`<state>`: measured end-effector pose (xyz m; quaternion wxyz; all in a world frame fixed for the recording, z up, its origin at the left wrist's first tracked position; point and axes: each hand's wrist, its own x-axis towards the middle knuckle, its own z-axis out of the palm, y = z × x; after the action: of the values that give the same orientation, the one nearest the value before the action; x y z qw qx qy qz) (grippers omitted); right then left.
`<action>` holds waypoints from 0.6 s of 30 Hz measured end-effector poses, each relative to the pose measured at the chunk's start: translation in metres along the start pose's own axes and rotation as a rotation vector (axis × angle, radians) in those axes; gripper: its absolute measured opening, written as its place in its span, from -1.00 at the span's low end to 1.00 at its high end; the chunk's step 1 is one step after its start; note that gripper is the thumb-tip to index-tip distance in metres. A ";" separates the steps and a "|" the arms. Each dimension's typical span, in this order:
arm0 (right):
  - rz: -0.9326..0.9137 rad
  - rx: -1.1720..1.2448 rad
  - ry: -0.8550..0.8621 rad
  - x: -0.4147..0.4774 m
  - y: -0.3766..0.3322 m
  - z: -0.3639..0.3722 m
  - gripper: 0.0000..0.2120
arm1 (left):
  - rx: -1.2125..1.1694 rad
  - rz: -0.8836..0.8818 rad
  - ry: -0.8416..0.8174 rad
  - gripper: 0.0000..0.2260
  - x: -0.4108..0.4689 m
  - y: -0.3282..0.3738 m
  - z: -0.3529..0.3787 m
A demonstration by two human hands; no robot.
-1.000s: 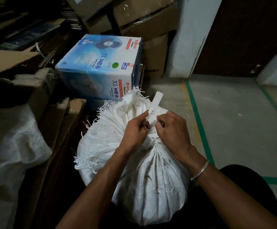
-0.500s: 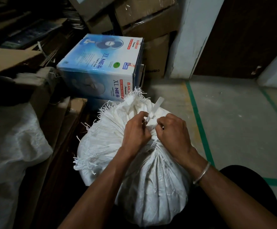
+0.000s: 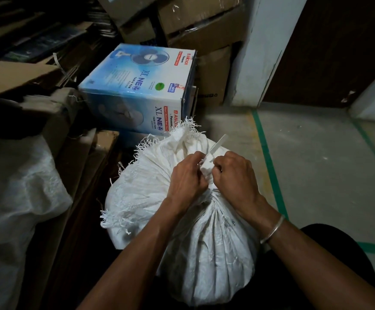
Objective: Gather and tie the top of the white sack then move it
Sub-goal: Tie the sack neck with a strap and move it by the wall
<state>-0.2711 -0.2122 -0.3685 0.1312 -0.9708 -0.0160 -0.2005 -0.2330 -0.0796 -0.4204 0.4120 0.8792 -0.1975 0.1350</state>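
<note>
- Concrete floor (image 3: 316, 175): is spreading out to the right, with a green tape line (image 3: 269, 166) running across it just beside the sack.
- Brown cartons (image 3: 204, 30): are standing stacked against the wall at the back, behind the fan box.
- White sack (image 3: 204, 253): is standing upright on the floor directly in front of the person, between the person's forearms. It is bulging full, its top is bunched into a neck, and the frayed mouth is flaring out above and to the left of the hands.
- Second pale sack (image 3: 14, 198): is lying at the far left, well apart from the first.
- Fan box (image 3: 137, 90): blue and white, is sitting just behind the white sack, printed side up.
- Left hand (image 3: 186, 182): is gripping the gathered neck with its fingers curled tight, thumb and forefinger meeting the strap's lower end.
- Right hand (image 3: 235, 177): is pinching the strap close to the neck, with its fingers curled in and its knuckles up.
- Metal bangle (image 3: 272, 229): is circling the right wrist.
- White strap (image 3: 216, 144): flat and narrow, is sticking up at a tilt between the two hands, with its free end pointing away from the person.
</note>
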 end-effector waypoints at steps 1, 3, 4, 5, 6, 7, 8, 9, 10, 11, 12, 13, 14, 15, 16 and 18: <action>0.005 0.005 0.000 0.000 0.001 0.001 -0.89 | 0.014 0.010 0.001 -0.77 0.000 0.001 0.000; 0.044 0.059 0.008 -0.002 0.004 0.003 -0.88 | 0.027 0.023 0.005 -0.76 -0.001 0.003 -0.001; 0.073 0.109 0.024 -0.003 0.006 0.006 -0.89 | 0.033 0.025 0.008 -0.76 -0.001 0.004 -0.002; 0.099 0.157 0.042 -0.006 0.006 0.008 -0.91 | 0.041 0.027 0.012 -0.76 -0.001 0.004 -0.002; 0.120 0.191 0.058 -0.010 0.006 0.011 -0.93 | 0.048 0.027 0.013 -0.76 -0.001 0.005 -0.001; 0.132 0.216 0.068 -0.013 0.005 0.014 -0.95 | 0.050 0.024 0.013 -0.76 -0.002 0.005 -0.001; 0.134 0.239 0.072 -0.018 0.003 0.016 -0.96 | 0.047 0.017 0.010 -0.77 -0.002 0.005 -0.001; 0.130 0.264 0.079 -0.022 0.001 0.016 -0.95 | 0.045 0.010 0.005 -0.78 -0.002 0.004 -0.001; 0.125 0.293 0.090 -0.027 -0.002 0.015 -0.94 | 0.043 0.004 0.002 -0.78 -0.003 0.004 -0.001; 0.131 0.331 0.104 -0.029 -0.004 0.014 -0.93 | 0.040 -0.001 0.001 -0.78 -0.003 0.003 -0.002; 0.157 0.373 0.120 -0.030 -0.005 0.013 -0.88 | 0.038 0.000 0.003 -0.79 -0.004 0.004 -0.002; 0.207 0.411 0.135 -0.029 -0.007 0.013 -0.80 | 0.037 0.006 0.004 -0.80 -0.004 0.005 -0.002; 0.270 0.438 0.151 -0.027 -0.008 0.013 -0.72 | 0.043 0.020 -0.004 -0.80 -0.005 0.006 -0.002; 0.325 0.453 0.178 -0.024 -0.009 0.014 -0.65 | 0.058 0.039 -0.018 -0.77 -0.006 0.007 -0.002; 0.368 0.462 0.205 -0.020 -0.009 0.014 -0.62 | 0.075 0.060 -0.032 -0.74 -0.007 0.008 -0.002; 0.456 0.542 0.248 -0.016 -0.009 0.015 -0.62 | 0.082 0.078 -0.036 -0.69 -0.007 0.006 -0.003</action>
<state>-0.2805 -0.1993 -0.3856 0.4255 -0.8478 0.1640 -0.2708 -0.2420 -0.0788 -0.4177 0.3662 0.8893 -0.2334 0.1431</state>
